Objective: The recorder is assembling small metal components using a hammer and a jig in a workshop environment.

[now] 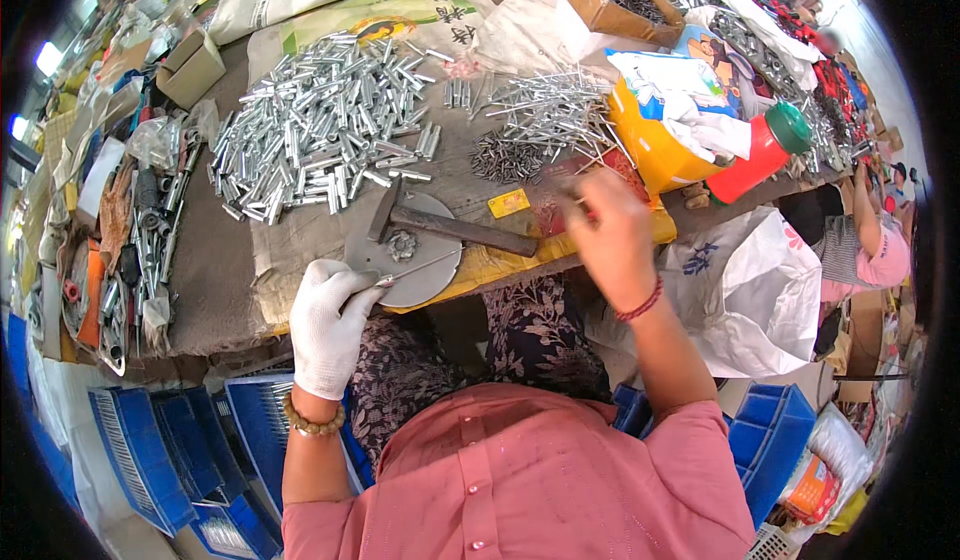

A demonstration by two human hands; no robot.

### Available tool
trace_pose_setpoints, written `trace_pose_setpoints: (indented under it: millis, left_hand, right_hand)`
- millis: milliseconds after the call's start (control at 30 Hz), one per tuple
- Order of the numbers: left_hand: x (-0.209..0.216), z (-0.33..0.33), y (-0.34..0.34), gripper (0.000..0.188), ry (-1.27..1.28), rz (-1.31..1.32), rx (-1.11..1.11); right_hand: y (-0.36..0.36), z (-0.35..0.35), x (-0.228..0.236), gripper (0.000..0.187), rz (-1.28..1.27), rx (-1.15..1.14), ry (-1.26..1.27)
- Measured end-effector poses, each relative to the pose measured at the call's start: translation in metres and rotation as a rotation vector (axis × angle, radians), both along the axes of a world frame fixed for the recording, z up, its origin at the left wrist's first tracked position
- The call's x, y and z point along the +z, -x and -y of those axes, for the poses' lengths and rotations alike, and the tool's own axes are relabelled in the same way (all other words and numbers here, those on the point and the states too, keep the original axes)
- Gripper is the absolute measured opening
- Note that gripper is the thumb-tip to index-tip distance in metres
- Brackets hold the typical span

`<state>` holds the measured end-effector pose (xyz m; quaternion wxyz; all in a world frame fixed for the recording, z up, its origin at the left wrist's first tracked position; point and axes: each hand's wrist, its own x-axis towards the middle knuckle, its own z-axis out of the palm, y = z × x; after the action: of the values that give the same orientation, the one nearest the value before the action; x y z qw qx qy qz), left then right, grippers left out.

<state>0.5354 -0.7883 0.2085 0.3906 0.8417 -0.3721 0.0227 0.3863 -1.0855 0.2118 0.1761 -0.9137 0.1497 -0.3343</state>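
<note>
My left hand (330,315), in a white knitted glove, pinches one end of a thin metal rod (425,264) over a round grey metal plate (436,285). A hammer (465,231) lies across that plate, its head on the left and its handle pointing right. Beside the hammer's head sits a small ring-like metal piece (401,246). My bare right hand (608,225) is raised over the right side of the bench, near a red patch (549,214) and a pile of thin metal rods (550,110). Motion smears its fingers, so any held thing cannot be made out.
A large heap of silvery metal sleeves (330,120) covers the bench's middle left. Small dark pins (505,157) lie below the rods. A yellow bag (650,145) and a red bottle with green cap (750,165) stand right. Blue bins (140,455) stand below; another person (872,240) is far right.
</note>
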Motion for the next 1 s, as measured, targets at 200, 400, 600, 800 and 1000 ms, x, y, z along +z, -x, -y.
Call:
trace_pose_setpoints:
  millis: [200, 400, 600, 800, 1000]
  left_hand:
    - [0.0, 0.002, 0.0, 0.01, 0.003, 0.008, -0.007]
    - [-0.001, 0.003, 0.002, 0.01, 0.008, 0.01, 0.01]
    - [-0.002, 0.001, 0.001, 0.01, 0.016, 0.013, 0.003]
    - [-0.003, -0.001, 0.0, 0.011, 0.031, -0.001, -0.015]
    - [-0.003, -0.001, 0.0, 0.01, 0.014, 0.03, -0.024]
  right_hand:
    - [0.0, 0.028, -0.004, 0.012, -0.088, -0.04, -0.01]
    - [-0.024, 0.026, -0.008, 0.019, -0.159, 0.008, -0.061]
    - [-0.035, 0.026, -0.01, 0.02, -0.189, 0.007, 0.011]
    - [-0.031, 0.032, -0.009, 0.015, -0.228, 0.062, -0.028]
    - [-0.027, 0.028, -0.009, 0.012, -0.185, 0.148, 0.209]
